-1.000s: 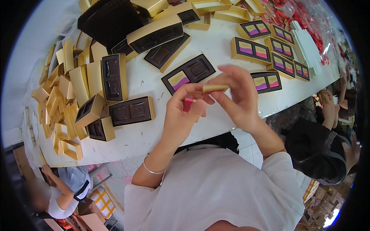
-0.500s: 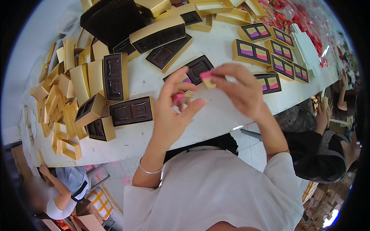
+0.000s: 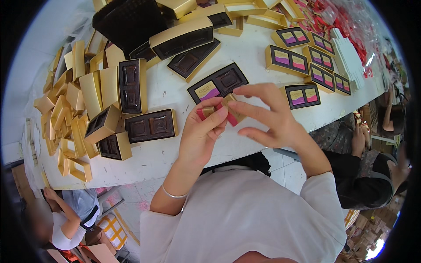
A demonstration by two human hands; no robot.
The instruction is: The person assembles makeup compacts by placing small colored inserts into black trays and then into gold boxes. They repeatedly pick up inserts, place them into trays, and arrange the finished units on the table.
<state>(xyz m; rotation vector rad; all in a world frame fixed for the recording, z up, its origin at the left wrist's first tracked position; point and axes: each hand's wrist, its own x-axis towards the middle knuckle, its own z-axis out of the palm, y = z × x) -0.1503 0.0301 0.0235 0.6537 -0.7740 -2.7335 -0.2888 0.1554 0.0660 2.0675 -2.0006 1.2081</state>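
Observation:
My left hand (image 3: 199,131) is closed round a small gold-and-pink packet (image 3: 205,112), its thumb pressing toward a second gold-and-pink packet (image 3: 236,115). My right hand (image 3: 269,116) has its fingers spread. Two of its fingertips touch the second packet's upper part, while its thumb stands apart below. Just beyond my hands lies a gold box with a black two-part tray (image 3: 233,78). A gold-and-purple packet (image 3: 206,91) fills the tray's left compartment; the right one holds nothing.
Filled two-packet boxes (image 3: 287,60) stand at the right, one of them (image 3: 302,95) nearer my right hand. Boxes with bare black trays (image 3: 151,126) and gold sleeves (image 3: 81,131) crowd the left. A black tray stack (image 3: 127,28) leans behind. Other people work at both sides.
My right hand has brought its packet down and left against my left hand, and its fingers have spread. My left hand has closed in. The tray box is now less covered.

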